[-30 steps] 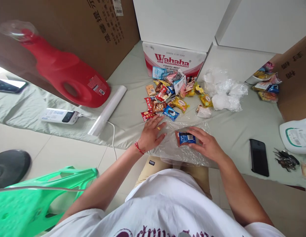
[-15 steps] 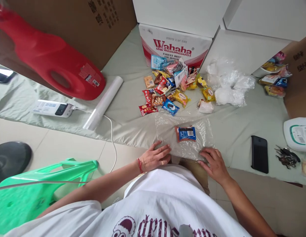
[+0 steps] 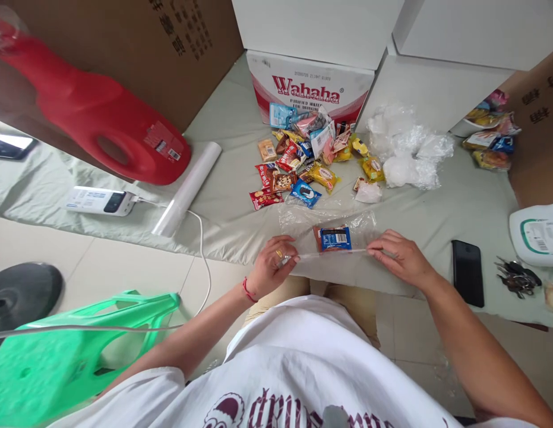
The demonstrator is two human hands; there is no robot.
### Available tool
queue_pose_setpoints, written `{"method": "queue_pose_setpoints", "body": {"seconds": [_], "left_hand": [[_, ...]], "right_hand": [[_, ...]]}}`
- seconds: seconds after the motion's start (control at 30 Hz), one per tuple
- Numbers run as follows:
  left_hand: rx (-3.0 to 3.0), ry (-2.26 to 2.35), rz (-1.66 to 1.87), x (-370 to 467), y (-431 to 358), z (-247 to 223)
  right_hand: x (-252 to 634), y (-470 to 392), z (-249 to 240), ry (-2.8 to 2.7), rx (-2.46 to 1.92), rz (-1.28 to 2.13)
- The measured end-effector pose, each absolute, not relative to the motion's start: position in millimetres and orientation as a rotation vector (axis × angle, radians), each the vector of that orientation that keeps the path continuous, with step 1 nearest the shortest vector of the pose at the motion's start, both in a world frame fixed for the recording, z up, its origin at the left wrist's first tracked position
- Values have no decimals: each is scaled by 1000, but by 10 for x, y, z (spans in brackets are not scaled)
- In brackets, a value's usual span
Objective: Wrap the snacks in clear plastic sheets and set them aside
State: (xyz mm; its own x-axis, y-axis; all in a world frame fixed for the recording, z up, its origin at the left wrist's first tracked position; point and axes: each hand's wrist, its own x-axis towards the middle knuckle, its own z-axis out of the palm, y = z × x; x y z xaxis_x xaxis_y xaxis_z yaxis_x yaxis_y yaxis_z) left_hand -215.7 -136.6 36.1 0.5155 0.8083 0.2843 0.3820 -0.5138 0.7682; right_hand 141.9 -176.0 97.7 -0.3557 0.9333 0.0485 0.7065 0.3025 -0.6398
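Observation:
A sheet of clear plastic film (image 3: 298, 221) lies near the table's front edge. On it rests a blue and reddish-brown snack packet (image 3: 335, 238). My left hand (image 3: 276, 263) pinches the film's near edge left of the packet. On the other side my right hand (image 3: 394, 254) grips the same edge between thumb and fingers. Lifted, the near edge stretches taut between both hands, just along the packet's lower side. Beyond the film is a heap of wrapped snacks (image 3: 291, 156), with a blue-wrapped one (image 3: 305, 193) closest.
A film roll (image 3: 187, 190), a power bank (image 3: 99, 201) with a white cable and a red jug (image 3: 111, 119) are at left. Clear plastic bundles (image 3: 407, 145) sit behind right. A phone (image 3: 467, 272), keys (image 3: 519, 277) and a white bottle (image 3: 537, 235) are at right.
Both hands have moved up from the film's near corners, raising its near edge toward the packet. The fingers have closed on that edge.

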Motion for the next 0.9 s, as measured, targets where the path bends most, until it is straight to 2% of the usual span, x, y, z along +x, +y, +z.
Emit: {"method": "queue_pose_setpoints", "body": {"seconds": [0.1, 0.2, 0.33, 0.43, 0.57, 0.67, 0.73, 0.83, 0.9], "left_hand": [[2097, 1035, 907, -2126, -1221, 403], [2087, 1149, 922, -2094, -1122, 340], [2025, 1493, 894, -2076, -1042, 162], [1958, 1763, 1028, -2098, -985, 145], [2021, 1886, 1441, -2118, -1023, 482], [2292, 1710, 1636, -2025, -1261, 835], [2563, 1342, 1489, -1878, -1471, 977], [2853, 848, 965, -1571, -1665, 956], [2881, 804, 678, -1385, -1648, 822]], "right_hand": [[1421, -1498, 1035, -2126, -1495, 756], [1422, -1299, 895, -2034, -1590, 866], [1398, -1159, 613, -1934, -1719, 1014], [1353, -1135, 510, -1921, -1754, 1037], [1322, -1137, 522, -1923, -1765, 1043], [1331, -1123, 557, -1942, -1785, 1036], [1330, -1105, 576, -1955, -1796, 1041], [1321, -1082, 585, -1970, -1800, 1043], [1330, -1077, 574, -1974, -1800, 1031]]}}
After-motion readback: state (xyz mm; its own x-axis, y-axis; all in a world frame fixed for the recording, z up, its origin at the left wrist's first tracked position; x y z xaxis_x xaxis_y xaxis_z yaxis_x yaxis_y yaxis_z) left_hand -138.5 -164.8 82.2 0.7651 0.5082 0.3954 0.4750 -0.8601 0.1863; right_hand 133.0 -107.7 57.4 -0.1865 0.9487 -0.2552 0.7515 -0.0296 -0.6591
